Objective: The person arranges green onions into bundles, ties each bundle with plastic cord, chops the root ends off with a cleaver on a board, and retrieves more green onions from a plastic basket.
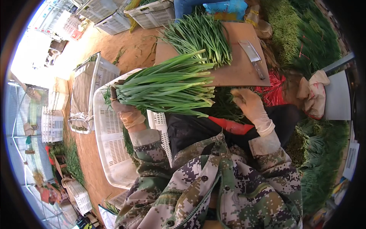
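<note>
Left hand [122,107] gripping leafy end of long-leaved green bunch [164,87], spanning between white slotted plastic crate [100,126] and flat brown board [237,74]; right hand [248,105] hovering apart, half-curled. Keeping pale stem ends [206,81] level probably helping.

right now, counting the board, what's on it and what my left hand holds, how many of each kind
Green leafy bunches: 2, the held bunch in your left hand and the heap on the board
Cleavers: 1, the cleaver lying on the board
Boards: 1
Total: 4
</note>
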Action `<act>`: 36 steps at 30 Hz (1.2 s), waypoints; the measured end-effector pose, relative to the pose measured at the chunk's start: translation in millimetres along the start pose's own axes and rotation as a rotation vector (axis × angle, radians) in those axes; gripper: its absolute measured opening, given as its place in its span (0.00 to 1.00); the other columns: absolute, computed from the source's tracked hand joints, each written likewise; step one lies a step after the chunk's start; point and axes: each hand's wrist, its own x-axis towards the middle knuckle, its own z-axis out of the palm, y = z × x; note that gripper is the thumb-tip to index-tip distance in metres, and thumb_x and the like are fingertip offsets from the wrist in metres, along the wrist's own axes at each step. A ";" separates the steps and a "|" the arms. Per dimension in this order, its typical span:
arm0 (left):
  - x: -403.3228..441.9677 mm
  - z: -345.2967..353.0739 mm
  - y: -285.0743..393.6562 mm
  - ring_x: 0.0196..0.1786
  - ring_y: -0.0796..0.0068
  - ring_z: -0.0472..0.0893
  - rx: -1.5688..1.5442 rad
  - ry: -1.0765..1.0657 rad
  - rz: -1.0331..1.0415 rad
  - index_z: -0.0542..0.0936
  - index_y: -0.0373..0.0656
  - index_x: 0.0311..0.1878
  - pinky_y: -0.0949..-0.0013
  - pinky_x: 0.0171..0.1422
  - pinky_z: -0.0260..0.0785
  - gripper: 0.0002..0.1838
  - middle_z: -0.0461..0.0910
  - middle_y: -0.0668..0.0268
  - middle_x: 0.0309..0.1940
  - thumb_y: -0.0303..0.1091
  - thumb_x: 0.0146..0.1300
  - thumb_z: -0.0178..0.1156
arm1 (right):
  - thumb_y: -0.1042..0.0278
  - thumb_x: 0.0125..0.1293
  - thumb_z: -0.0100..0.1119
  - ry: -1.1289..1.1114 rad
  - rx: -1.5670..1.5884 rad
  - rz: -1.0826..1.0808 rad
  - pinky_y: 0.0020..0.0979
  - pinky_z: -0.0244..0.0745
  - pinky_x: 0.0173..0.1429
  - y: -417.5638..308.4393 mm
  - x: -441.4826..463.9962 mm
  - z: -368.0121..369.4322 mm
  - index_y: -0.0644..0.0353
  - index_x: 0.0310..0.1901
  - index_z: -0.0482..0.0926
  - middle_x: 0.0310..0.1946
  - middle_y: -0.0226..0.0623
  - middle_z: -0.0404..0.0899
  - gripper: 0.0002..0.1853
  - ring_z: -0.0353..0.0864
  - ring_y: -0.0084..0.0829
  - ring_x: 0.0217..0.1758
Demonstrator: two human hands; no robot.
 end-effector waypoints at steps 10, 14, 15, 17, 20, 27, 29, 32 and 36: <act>-14.8 35.4 -14.9 0.42 0.62 0.82 -0.078 0.054 -0.020 0.81 0.37 0.43 0.58 0.52 0.77 0.18 0.83 0.59 0.38 0.44 0.74 0.51 | 0.76 0.53 0.72 0.190 0.429 -0.520 0.40 0.79 0.52 -96.2 12.8 31.1 0.53 0.56 0.82 0.48 0.41 0.82 0.26 0.82 0.45 0.46; -5.2 30.6 -18.9 0.38 0.65 0.82 -0.425 -0.010 -0.174 0.79 0.39 0.39 0.61 0.48 0.77 0.13 0.83 0.61 0.34 0.39 0.72 0.53 | 0.73 0.58 0.68 0.202 0.345 -0.569 0.36 0.78 0.50 -88.6 16.2 20.9 0.59 0.51 0.83 0.43 0.43 0.84 0.18 0.85 0.39 0.45; -2.9 29.8 -21.0 0.35 0.66 0.81 -0.389 0.004 -0.144 0.78 0.41 0.37 0.63 0.46 0.77 0.11 0.82 0.63 0.32 0.37 0.72 0.54 | 0.76 0.59 0.66 0.210 0.352 -0.596 0.34 0.79 0.49 -85.3 19.4 18.3 0.59 0.51 0.83 0.45 0.44 0.84 0.17 0.85 0.37 0.45; 4.9 16.7 -20.6 0.43 0.62 0.81 -0.289 -0.049 -0.193 0.79 0.42 0.36 0.59 0.51 0.76 0.13 0.82 0.60 0.36 0.40 0.73 0.53 | 0.77 0.59 0.66 0.143 0.447 -0.460 0.33 0.79 0.48 -76.5 14.2 19.7 0.59 0.51 0.83 0.46 0.44 0.84 0.17 0.85 0.37 0.45; 3.4 38.5 -21.2 0.42 0.64 0.80 -0.362 -0.072 -0.271 0.78 0.39 0.36 0.61 0.51 0.75 0.13 0.81 0.61 0.32 0.38 0.72 0.54 | 0.77 0.58 0.67 0.158 0.536 -0.361 0.31 0.78 0.45 -76.0 13.9 15.7 0.59 0.49 0.84 0.42 0.43 0.85 0.16 0.85 0.35 0.41; 15.0 47.1 -4.7 0.37 0.66 0.77 -0.317 0.001 -0.248 0.74 0.37 0.34 0.63 0.50 0.72 0.11 0.76 0.63 0.29 0.34 0.71 0.52 | 0.67 0.69 0.63 -0.029 1.298 -0.101 0.24 0.65 0.27 -41.3 3.6 -27.3 0.67 0.41 0.82 0.33 0.37 0.82 0.10 0.70 0.20 0.24; 16.0 41.6 2.1 0.41 0.65 0.78 -0.299 -0.068 -0.252 0.75 0.37 0.34 0.62 0.52 0.72 0.12 0.78 0.61 0.30 0.35 0.72 0.50 | 0.64 0.72 0.59 0.079 1.692 -0.226 0.20 0.63 0.27 -15.9 2.5 -32.7 0.67 0.39 0.79 0.33 0.36 0.77 0.12 0.67 0.17 0.24; 21.8 34.9 8.6 0.43 0.63 0.79 -0.211 0.093 -0.154 0.75 0.37 0.35 0.62 0.54 0.72 0.13 0.79 0.59 0.33 0.36 0.73 0.49 | 0.70 0.72 0.56 0.209 1.431 0.043 0.20 0.65 0.30 13.3 -6.2 -38.1 0.64 0.37 0.81 0.28 0.30 0.75 0.08 0.67 0.17 0.24; 49.2 -8.5 8.0 0.47 0.56 0.82 -0.153 -0.087 -0.060 0.82 0.34 0.40 0.53 0.60 0.74 0.13 0.84 0.53 0.41 0.34 0.70 0.53 | 0.60 0.69 0.55 -0.407 -0.707 0.082 0.35 0.79 0.43 90.8 -13.5 36.2 0.64 0.40 0.84 0.36 0.44 0.85 0.15 0.86 0.37 0.39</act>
